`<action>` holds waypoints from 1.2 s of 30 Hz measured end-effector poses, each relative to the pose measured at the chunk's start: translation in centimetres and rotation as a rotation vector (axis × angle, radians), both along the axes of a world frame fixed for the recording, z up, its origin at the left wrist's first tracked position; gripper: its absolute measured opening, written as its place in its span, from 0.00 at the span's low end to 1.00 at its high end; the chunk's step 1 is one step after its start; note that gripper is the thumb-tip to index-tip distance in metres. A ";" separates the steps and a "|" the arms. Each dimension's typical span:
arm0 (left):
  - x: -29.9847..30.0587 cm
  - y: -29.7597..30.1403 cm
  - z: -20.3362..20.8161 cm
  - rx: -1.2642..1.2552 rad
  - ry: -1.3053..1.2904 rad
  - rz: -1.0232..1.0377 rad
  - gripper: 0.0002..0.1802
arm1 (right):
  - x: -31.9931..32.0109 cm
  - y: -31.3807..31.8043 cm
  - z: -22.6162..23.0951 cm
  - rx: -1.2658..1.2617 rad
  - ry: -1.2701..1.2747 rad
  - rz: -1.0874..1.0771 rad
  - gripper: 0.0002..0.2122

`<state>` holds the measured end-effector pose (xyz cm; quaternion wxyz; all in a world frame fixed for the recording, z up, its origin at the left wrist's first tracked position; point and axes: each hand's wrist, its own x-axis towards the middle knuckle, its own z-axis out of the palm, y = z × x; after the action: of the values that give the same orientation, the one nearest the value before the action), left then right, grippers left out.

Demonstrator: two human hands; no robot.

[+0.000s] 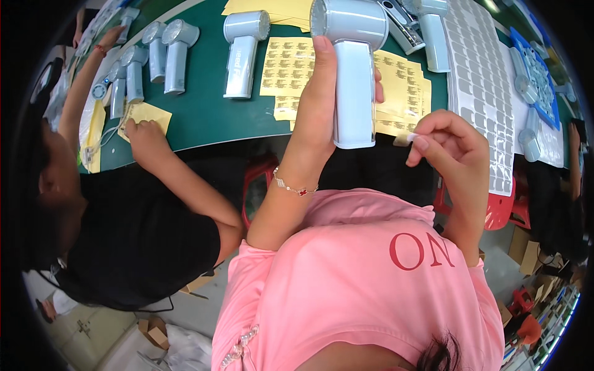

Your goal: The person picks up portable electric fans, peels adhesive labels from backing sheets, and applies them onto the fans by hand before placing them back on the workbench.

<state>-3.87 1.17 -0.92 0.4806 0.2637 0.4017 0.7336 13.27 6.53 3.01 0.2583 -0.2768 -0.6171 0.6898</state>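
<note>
1. The blue fan [354, 83] is upright in your left hand [317, 102], which curls round it;
2. your right hand [456, 147], pinched nearly closed, holds a small pale scrap [404, 140];
3. yellow label sheets [402, 93] lie beyond on the green desk [204, 111].

Garment: pink shirt [346, 278], short sleeves [473, 281], soft folds, large red lettering [421, 250] on the right of the front. Left wrist [300, 167]: thin chain bracelet [302, 192] bearing red and pale charms. Clear, pale beads [240, 346] near left shoulder.
</note>
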 end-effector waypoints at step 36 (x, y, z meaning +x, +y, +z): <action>1.7 -1.3 1.2 -0.035 -0.092 -0.079 0.41 | -2.0 -3.0 1.7 -0.052 0.028 0.106 0.04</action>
<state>-2.16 -0.11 0.30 0.5318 0.2372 0.3812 0.7181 11.23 3.48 4.70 0.2230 -0.2405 -0.6092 0.7220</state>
